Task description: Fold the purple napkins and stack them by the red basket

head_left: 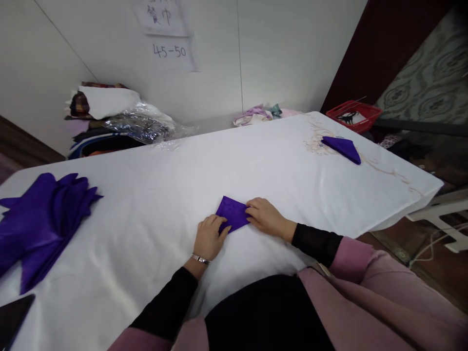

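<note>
A small folded purple napkin [232, 213] lies on the white tablecloth [234, 161] in front of me. Its left lower edge is between the thumb and fingers of my left hand [209, 237], which wears a silver band at the wrist. At its right corner my right hand [269, 218] pinches the cloth with bent fingers. Another folded purple napkin [343, 148] rests at the right, over the embroidered part of the tablecloth. To the left lies a fanned pile of purple napkins [47, 219], cut off by the picture's edge.
Folded fabrics [106, 102] and clear plastic wrap [146, 124] are heaped behind the table at the left. A red basket [354, 117] stands beyond the right corner, a white plastic chair [444, 214] at the right. A dark flat object [14, 317] is at the lower left.
</note>
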{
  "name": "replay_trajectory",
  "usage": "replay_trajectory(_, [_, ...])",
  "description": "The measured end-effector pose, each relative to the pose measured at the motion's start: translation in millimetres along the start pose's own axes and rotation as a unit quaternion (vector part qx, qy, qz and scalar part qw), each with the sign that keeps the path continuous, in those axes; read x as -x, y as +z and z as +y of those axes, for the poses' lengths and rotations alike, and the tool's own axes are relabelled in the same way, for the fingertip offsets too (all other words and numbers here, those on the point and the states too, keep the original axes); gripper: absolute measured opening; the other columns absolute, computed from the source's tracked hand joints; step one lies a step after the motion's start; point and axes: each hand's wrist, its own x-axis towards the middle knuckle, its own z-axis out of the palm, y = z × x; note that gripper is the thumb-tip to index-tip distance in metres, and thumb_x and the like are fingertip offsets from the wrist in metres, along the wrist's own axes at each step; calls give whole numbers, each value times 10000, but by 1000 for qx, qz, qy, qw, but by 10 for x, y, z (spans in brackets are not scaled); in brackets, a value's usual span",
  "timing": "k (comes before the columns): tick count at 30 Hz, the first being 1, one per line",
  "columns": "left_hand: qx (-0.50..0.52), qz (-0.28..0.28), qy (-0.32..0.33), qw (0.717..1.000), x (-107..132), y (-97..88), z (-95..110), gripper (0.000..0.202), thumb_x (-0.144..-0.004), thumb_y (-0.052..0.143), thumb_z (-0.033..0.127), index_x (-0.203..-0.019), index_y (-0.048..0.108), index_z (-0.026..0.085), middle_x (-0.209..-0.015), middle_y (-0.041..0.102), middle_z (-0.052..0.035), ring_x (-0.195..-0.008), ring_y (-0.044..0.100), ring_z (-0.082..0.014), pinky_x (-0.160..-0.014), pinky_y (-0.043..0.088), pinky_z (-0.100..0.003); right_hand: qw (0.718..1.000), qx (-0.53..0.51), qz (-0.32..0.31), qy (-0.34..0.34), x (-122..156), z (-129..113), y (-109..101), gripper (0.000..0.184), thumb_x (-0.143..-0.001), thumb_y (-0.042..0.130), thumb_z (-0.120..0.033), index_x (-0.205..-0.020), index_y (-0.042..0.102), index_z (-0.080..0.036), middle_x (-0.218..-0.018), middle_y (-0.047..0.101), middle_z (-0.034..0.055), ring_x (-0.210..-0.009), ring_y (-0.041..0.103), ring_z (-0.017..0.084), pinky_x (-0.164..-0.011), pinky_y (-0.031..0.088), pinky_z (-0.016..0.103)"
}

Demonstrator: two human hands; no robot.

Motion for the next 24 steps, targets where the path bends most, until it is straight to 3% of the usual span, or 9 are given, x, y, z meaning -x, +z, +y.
replay_trajectory(4, [-16,-9,2,1000,1,-1,-8,174,-835,548,316,-964,601,212,-931,617,-45,-893,560,-217,-771,400,-364,998,-23,7,-54,-199,-213,140,465,-922,434,-401,-1292,460,-122,-1431,356,159,-1341,262,258,-1055,282,438])
replay_trajectory(9, [-13,-11,5,1000,6,3,-15,160,-837,544,305,-958,601,218,-934,615,-44,-899,559,-214,-781,398,-362,998,-1,-57,-19,-222,-327,377,733,-877,387,-596,-1395,335,-80,-1482,272,181,-1394,143,287,-1117,155,480])
replay_trajectory(13, [-6,-5,4,1000,1,7,-14,173,-841,541,324,-962,603,217,-934,618,-46,-892,560,-212,-776,401,-361,998,18,-56,11,-55,-297,398,785,-869,316,-649,-1413,309,-83,-1495,241,168,-1399,124,287,-1125,107,494])
replay_trajectory(24, [16,2,-4,1000,3,8,-21,181,-836,549,338,-956,609,217,-940,625,-51,-893,569,-215,-783,406,-370,994,39,-67,73,526,-72,152,764,-886,317,-622,-1450,224,-114,-1503,214,157,-1397,151,267,-1112,178,498])
